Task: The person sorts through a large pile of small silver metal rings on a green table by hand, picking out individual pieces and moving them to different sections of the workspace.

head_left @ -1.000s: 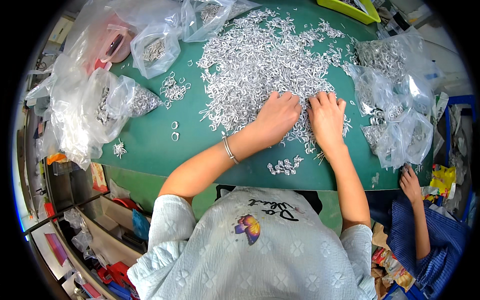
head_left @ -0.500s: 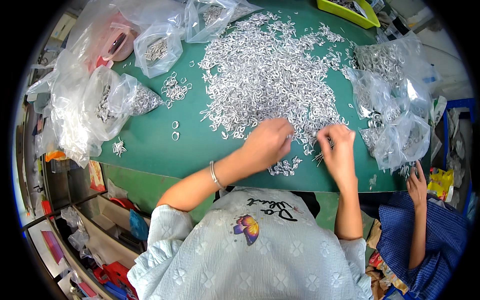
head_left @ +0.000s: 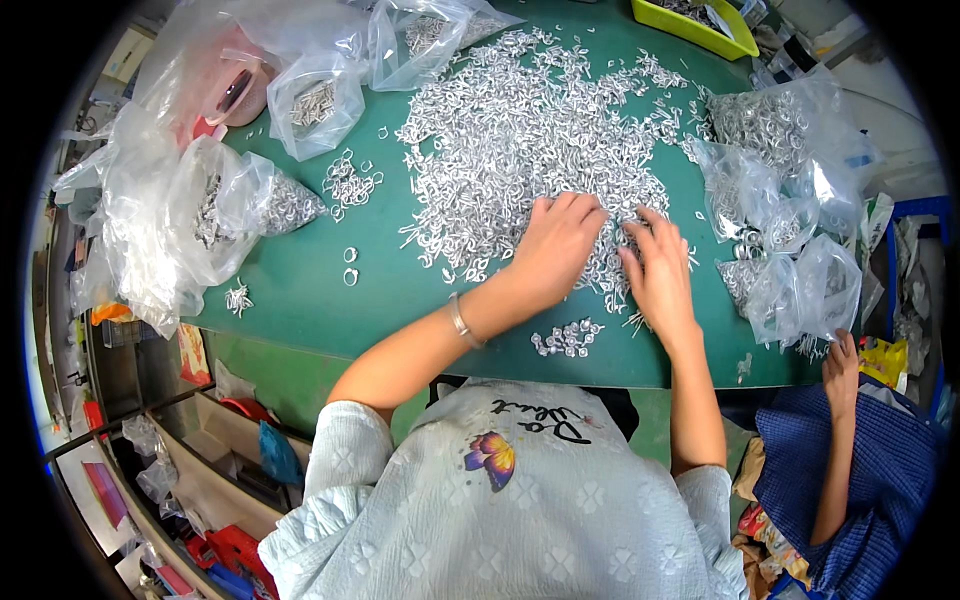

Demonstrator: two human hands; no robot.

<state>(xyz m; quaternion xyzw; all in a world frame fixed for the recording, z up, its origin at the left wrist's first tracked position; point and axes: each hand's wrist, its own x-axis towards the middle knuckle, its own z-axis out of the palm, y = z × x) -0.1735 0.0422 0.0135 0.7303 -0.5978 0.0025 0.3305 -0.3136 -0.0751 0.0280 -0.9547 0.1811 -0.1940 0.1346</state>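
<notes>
the small, curved, silver-coloured metal pieces [head_left: 520, 130] lie in a broad, loose heap on the green table [head_left: 300, 315], and the person's two hands are at its near side. the left hand [head_left: 563, 242] is curled, its fingers bent down onto the pieces; its back hides what is beneath, so whether it pinches one cannot be told. the right hand [head_left: 662, 280] is half open, thumb and fingers parted over the heap's near right edge, with no piece to be made out in its hold.

judging by how things lie, the picking through is far from finished: the heap is far larger than anything set apart from it. what looks already separated is little: a compact cluster of silver, round-headed metal parts [head_left: 567, 339] near the table's front edge, and a few thin, straight metal pins [head_left: 635, 321] just beside the right hand. over to the left lie a loose group of silver metal rings [head_left: 350, 186] and a small bunch of slim silver slivers [head_left: 238, 298]; whether these came from the heap cannot be told.
</notes>
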